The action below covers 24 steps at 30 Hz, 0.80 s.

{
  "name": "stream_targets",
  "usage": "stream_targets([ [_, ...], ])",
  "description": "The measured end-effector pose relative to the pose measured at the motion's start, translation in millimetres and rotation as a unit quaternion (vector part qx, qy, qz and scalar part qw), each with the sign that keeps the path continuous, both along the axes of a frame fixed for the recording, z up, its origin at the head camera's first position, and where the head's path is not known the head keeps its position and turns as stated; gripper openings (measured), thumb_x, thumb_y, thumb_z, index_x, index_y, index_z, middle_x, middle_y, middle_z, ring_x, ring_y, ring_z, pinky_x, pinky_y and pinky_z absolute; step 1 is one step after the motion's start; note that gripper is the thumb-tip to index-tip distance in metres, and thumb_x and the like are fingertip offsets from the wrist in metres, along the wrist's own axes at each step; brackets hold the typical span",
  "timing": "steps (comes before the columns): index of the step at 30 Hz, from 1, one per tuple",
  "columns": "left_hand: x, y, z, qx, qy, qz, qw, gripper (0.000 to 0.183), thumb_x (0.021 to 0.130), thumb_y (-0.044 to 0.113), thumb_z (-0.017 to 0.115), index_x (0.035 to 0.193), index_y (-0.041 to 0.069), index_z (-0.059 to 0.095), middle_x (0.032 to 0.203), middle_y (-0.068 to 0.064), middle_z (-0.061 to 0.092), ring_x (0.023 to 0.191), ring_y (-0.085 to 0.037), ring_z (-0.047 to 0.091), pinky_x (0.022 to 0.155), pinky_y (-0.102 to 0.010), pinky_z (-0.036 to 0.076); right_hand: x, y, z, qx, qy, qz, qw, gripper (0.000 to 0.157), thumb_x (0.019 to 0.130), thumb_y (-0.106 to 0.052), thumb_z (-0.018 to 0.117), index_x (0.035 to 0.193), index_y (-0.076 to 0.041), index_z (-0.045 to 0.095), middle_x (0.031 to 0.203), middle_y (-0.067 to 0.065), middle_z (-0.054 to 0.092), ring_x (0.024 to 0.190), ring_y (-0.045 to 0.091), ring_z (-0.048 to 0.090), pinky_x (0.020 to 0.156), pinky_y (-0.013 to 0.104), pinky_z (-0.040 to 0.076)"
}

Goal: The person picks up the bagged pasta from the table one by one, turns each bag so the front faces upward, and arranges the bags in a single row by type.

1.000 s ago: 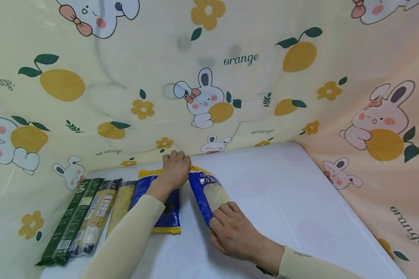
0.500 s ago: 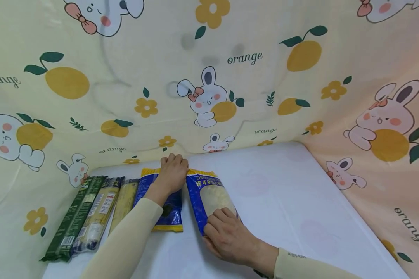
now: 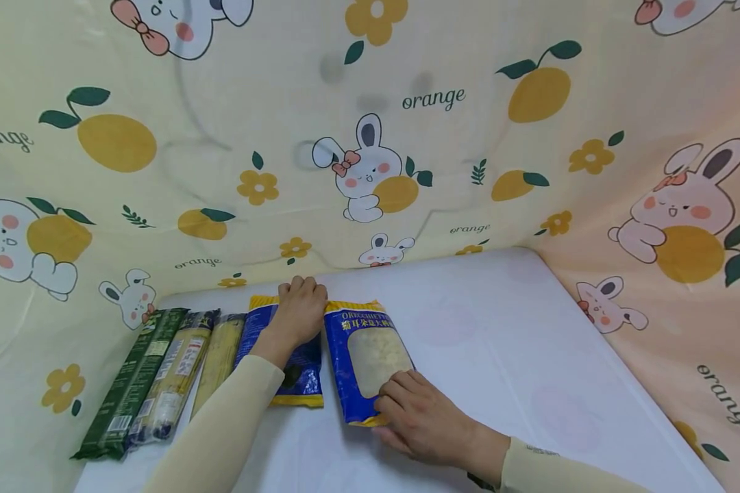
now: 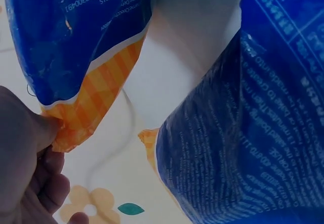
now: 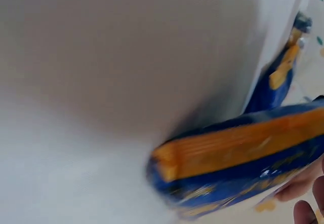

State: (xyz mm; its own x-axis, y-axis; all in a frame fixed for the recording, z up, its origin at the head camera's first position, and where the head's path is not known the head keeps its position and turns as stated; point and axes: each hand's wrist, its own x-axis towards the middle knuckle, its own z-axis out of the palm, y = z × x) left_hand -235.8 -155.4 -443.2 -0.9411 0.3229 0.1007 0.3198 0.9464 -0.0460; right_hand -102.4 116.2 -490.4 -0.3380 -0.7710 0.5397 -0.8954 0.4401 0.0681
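Note:
A blue orecchiette pasta bag (image 3: 339, 383) with yellow ends and a clear window faces up, slightly tilted, at mid table. My left hand (image 3: 302, 308) pinches its far end; the left wrist view shows the thumb (image 4: 48, 130) on the striped orange edge. My right hand (image 3: 422, 418) is at the bag's near right corner, fingers over the edge and thumb spread below it. In the right wrist view, fingers (image 5: 305, 213) of that hand appear at the right border, apart from the bag. A second blue bag (image 3: 302, 390) lies just left, partly hidden by the left arm.
Left of the bags, a dark green packet (image 3: 129, 390), a clear spaghetti packet (image 3: 173, 376) and another bundle of long pasta (image 3: 218, 352) lie side by side on the white table (image 3: 481, 356). A printed cloth (image 3: 456, 157) walls the back and sides.
The orecchiette bag has swung from edge-on to face up and square to the view. The right hand has shifted slightly right and its thumb has come off the bag. The left hand keeps its pinch.

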Motion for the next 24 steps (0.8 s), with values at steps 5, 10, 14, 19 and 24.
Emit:
stream_targets([
  [5,0.6,-1.2,-2.3,0.002,-0.002,0.006,1.0000,0.024,0.112,0.028,0.052,0.115,0.008,0.064,0.110,-0.011,0.059,0.111,-0.034,0.047,0.103,-0.059,0.038,-7.2,20.0,-8.2,0.011,-0.005,-0.042,0.999,0.018,0.105,-0.034,0.061,0.105,-0.016,0.063,0.103,-0.005,0.059,0.098,0.016,0.055,0.084,0.034,0.047],
  [10,2.2,-3.0,-3.7,0.006,-0.003,0.014,0.9999,0.024,0.111,0.027,0.054,0.119,0.008,0.065,0.115,-0.012,0.060,0.113,-0.036,0.047,0.103,-0.059,0.038,-15.8,40.3,-18.6,0.024,-0.011,-0.084,0.996,0.013,0.104,-0.028,0.061,0.103,-0.016,0.064,0.101,-0.003,0.060,0.096,0.019,0.056,0.082,0.036,0.045],
  [14,3.4,-4.3,-4.7,0.013,-0.002,0.018,0.9998,0.027,0.111,0.027,0.055,0.124,0.006,0.065,0.116,-0.013,0.061,0.111,-0.036,0.048,0.103,-0.060,0.039,-20.2,55.5,-26.4,0.038,-0.016,-0.129,0.991,0.016,0.098,-0.029,0.067,0.098,-0.014,0.062,0.098,0.000,0.060,0.093,0.021,0.053,0.079,0.038,0.043],
  [19,4.1,-5.8,-5.6,0.015,-0.002,0.022,0.9997,0.031,0.112,0.027,0.052,0.127,0.004,0.066,0.115,-0.013,0.061,0.109,-0.035,0.048,0.102,-0.059,0.040,-20.9,65.3,-33.3,0.059,-0.010,-0.152,0.987,0.029,0.096,-0.041,0.070,0.093,-0.013,0.059,0.094,0.001,0.059,0.089,0.022,0.052,0.077,0.038,0.042],
  [24,4.5,-6.7,-5.0,0.020,-0.014,0.025,0.9994,0.033,0.112,0.028,0.050,0.128,0.004,0.066,0.116,-0.013,0.061,0.110,-0.036,0.048,0.104,-0.061,0.039,-18.7,65.1,-37.1,0.081,-0.008,-0.152,0.985,0.039,0.093,-0.052,0.072,0.090,-0.015,0.059,0.090,-0.002,0.057,0.087,0.019,0.051,0.078,0.037,0.043],
])
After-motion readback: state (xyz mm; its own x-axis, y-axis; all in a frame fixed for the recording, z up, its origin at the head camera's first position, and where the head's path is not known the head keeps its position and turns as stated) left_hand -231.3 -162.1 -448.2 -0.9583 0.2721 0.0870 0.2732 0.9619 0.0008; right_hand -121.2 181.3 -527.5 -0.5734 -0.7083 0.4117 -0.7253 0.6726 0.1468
